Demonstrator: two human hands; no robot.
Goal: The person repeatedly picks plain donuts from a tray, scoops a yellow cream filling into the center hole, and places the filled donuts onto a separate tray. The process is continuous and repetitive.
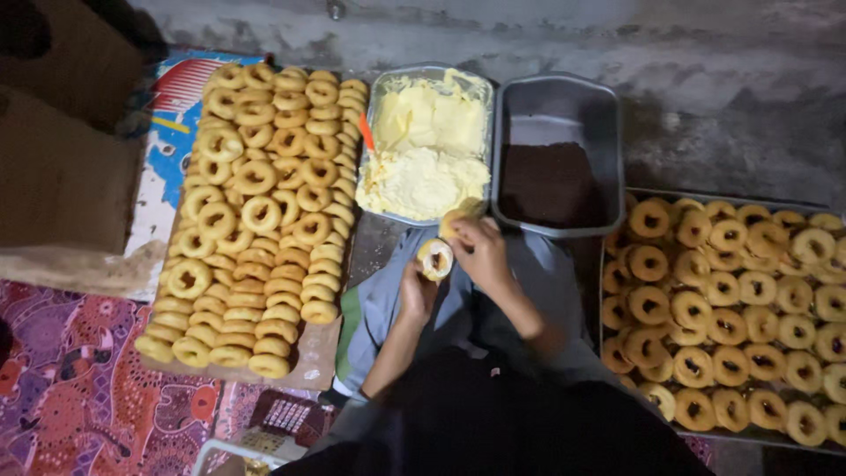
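Dark clothing (493,423) of the person fills the lower centre, nearest the camera, with a grey cloth (388,300) spread over the lap. Left hand (417,289) is raised above the lap, fingers closed around a ring-shaped pastry (435,258) whose face shows pale filling. Right hand (480,251) sits just beside it, fingers bent and touching the pastry's upper edge; whether they grip anything cannot be told. Directly beyond the hands stand two grey trays side by side, touching: one (432,72) holds pale yellow cream with an orange tool (366,132) at its edge, the other (608,132) a dark brown powder. Plain rings lie stacked on a board (313,357) to the left. Rings with dark centres fill a metal tray (749,201) to the right
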